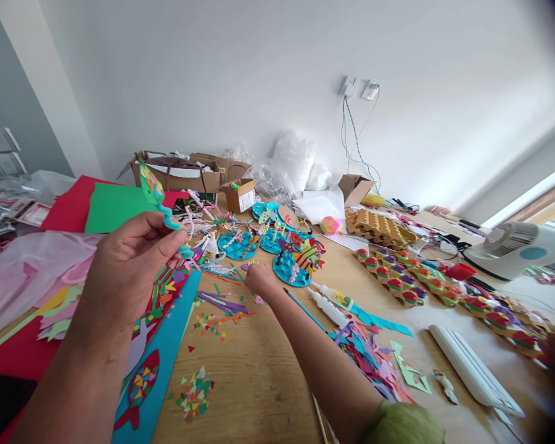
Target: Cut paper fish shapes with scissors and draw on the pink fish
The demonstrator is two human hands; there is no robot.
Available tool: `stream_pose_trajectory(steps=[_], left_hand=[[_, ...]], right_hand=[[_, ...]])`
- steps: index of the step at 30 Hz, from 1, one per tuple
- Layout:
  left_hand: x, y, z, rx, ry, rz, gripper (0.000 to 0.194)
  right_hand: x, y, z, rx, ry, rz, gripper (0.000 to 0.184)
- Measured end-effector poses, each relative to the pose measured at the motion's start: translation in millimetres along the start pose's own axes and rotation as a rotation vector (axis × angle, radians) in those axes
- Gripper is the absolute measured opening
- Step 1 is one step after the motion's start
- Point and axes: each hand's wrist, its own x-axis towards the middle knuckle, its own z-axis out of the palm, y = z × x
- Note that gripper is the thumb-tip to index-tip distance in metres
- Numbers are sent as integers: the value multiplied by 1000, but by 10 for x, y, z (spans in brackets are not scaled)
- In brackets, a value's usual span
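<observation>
My left hand (pixel 129 262) is raised above the table's left side, fingers pinched on a curly blue pipe cleaner (pixel 173 225) that carries a green paper fish (pixel 150 182) with coloured mosaic bits. My right hand (pixel 259 279) reaches forward to the middle of the wooden table (pixel 259 370), fingers closed near small paper pieces; what it holds is too small to make out. Just beyond it lie blue round paper plates (pixel 289 268) decorated with striped paper fish.
Two glue bottles (pixel 330 302) lie right of my right arm. Paper scraps (pixel 194 394) litter the tabletop, with a blue sheet bearing a red fish (pixel 141 385) at left. Painted egg-carton strips (pixel 393 277), cardboard boxes (pixel 176 169), a white device (pixel 518 246) and red and green sheets (pixel 106 206) surround the area.
</observation>
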Motion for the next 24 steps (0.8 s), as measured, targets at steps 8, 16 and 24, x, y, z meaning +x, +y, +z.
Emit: stream_pose_trajectory(steps=[8,16,24], left_hand=[[-33,21,42,-19,-46,36,12],[-49,10,46,32,-82,60,11],[-58,50,69,20,-29,55,11]], right_hand=[[49,-135,-49,-30,-34,30,27],[111,-103,-45,-28,-58,40,27],[106,-97,-61,-28,-50,47,27]])
